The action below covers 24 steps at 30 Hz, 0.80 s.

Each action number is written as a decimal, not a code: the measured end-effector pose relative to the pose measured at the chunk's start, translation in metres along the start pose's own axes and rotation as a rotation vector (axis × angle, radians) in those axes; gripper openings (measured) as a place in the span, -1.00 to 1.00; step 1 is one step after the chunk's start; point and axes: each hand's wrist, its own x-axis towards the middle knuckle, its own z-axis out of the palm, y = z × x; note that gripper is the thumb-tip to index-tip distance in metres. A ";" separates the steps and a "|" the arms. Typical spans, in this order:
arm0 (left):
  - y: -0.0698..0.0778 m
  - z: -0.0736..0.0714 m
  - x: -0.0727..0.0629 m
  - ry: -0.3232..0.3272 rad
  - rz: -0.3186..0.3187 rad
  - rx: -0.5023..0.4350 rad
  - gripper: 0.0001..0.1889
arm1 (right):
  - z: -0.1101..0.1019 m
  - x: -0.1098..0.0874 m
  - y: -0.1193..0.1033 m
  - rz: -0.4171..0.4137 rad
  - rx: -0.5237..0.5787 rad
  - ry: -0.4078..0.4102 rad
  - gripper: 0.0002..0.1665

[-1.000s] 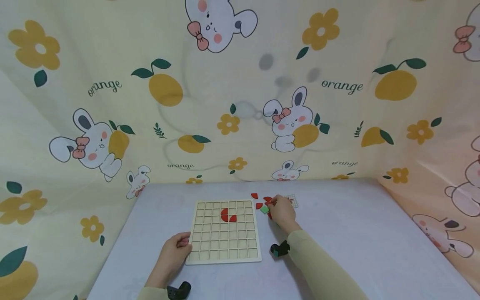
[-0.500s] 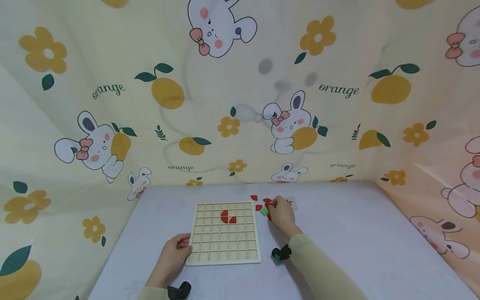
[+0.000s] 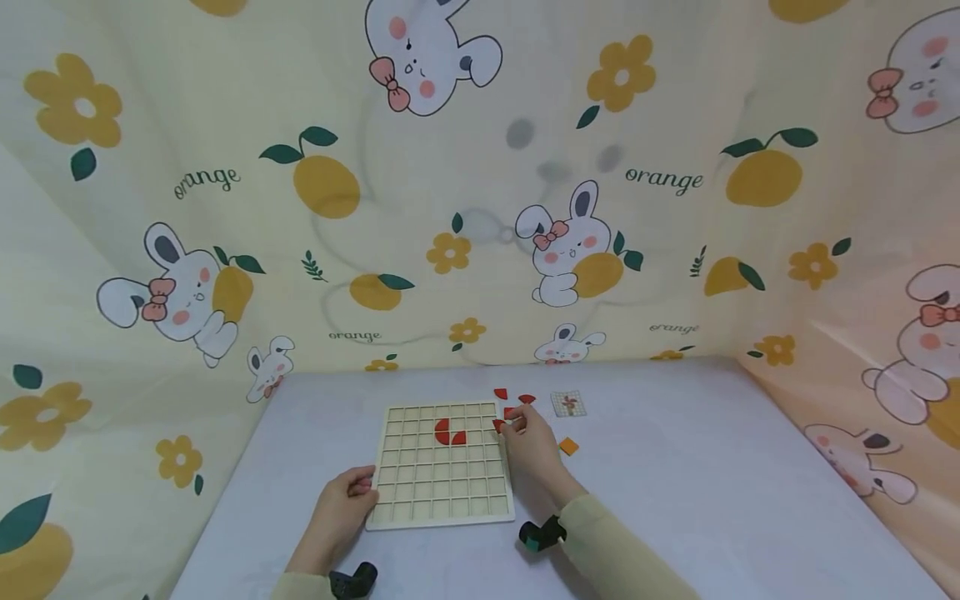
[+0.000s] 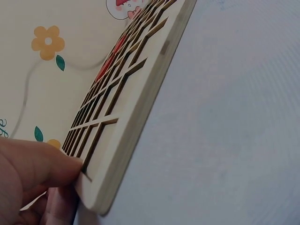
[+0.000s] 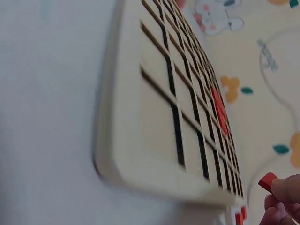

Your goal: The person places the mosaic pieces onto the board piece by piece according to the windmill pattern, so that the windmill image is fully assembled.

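Red pieces sit in small squares of the board, in its far half, near the middle from side to side. The board is pale, has rows of squares cut into it, and lies on the white table in front of the person.

The left hand grips the near part of the board's left edge, with the thumb on top and the other fingers bent at the side. The right hand pinches one red bit between thumb and finger, close to the board's right edge, toward the far corner.

Past that hand, three loose bits lie on the table near the far right corner; they are red too. One is partly hidden by the fingers. A small card with a grid and a picture lies a little to the right of them. An orange square is nearer, just to the right of the right hand. Behind the table hangs a yellow cloth with bunnies, flowers and fruit.
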 end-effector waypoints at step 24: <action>0.000 -0.003 -0.001 -0.003 0.000 -0.012 -0.52 | 0.038 -0.002 -0.014 -0.011 -0.098 -0.064 -0.84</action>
